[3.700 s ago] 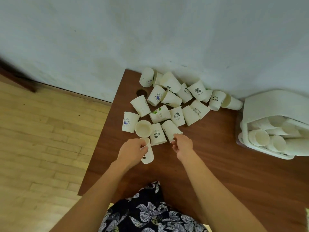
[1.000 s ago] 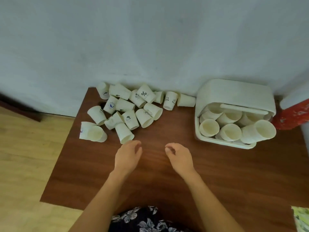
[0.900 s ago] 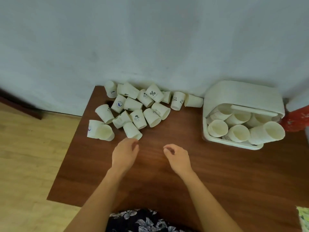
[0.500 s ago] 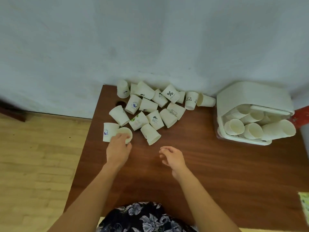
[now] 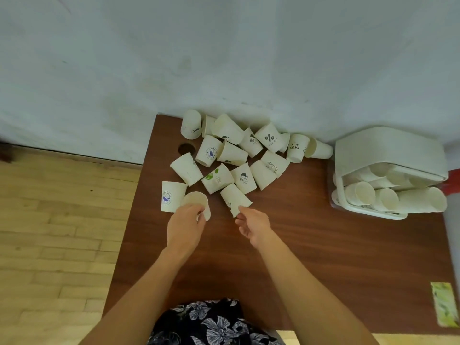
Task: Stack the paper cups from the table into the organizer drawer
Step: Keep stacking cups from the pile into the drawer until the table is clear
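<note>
Head view looks down on a brown desk [image 5: 323, 257] set against a pale wall [image 5: 224, 58]. Loose paper cups [image 5: 239, 155] lie in a heap at the desk's far left corner, most on their sides, some with small prints. The left hand [image 5: 184, 225] has its fingers curled around an open-mouthed cup [image 5: 196, 201] at the near edge of the heap, just beside a blue-print cup [image 5: 170, 196]. The right hand [image 5: 254, 224] is loosely spread, its fingertips [image 5: 242, 209] touching the rim of a near cup [image 5: 234, 199]. At the right edge stands a white organizer [image 5: 388, 150]; its drawer [image 5: 368, 212] holds stacked cups lying with mouths toward the camera. A green paper [image 5: 445, 307] lies at the desk's near right.
</note>
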The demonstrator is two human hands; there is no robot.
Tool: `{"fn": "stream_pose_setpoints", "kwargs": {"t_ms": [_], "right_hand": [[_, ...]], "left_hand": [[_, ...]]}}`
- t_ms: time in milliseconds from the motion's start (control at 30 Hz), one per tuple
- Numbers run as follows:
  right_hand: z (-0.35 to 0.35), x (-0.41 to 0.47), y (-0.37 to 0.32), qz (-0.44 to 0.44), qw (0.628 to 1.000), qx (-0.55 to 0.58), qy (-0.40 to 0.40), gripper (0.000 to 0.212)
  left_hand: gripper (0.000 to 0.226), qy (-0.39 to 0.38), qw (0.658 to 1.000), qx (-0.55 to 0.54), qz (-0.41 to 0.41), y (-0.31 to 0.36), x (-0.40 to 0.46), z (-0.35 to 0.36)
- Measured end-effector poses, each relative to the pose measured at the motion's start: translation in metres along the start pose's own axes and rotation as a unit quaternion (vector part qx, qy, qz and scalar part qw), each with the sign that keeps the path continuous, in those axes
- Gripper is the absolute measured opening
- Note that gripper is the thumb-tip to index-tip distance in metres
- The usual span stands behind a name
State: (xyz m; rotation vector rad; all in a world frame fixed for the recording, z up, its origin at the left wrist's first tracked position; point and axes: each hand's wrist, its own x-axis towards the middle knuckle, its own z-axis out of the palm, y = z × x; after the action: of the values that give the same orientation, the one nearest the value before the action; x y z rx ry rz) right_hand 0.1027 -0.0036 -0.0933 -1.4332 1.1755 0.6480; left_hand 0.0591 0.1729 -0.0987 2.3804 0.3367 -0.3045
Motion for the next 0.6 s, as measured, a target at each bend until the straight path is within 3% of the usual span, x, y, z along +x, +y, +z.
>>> {"fn": "stream_pose_setpoints", "kwargs": {"t_ms": [167,367,600], "right_hand": [[0.009,0.003,0.006,-0.034,0.998,0.006,0.054,0.023],[-0.022,-0.023,0.011,-0.168,0.982,-0.021,0.079,0.024],[-0.087,-0.053,0.007,-0.353,0.921,-0.115,0.115,0.019]], "left_hand": [[0.023,-0.018,0.998,-0.038,0.039,0.002,-0.002,-0.006],[0.022,-0.006,0.997,-0.058,0.058,0.02,0.003,-0.018],[0.026,-0.01,0.994,-0.038,0.1,0.073,-0.008,-0.015]]}}
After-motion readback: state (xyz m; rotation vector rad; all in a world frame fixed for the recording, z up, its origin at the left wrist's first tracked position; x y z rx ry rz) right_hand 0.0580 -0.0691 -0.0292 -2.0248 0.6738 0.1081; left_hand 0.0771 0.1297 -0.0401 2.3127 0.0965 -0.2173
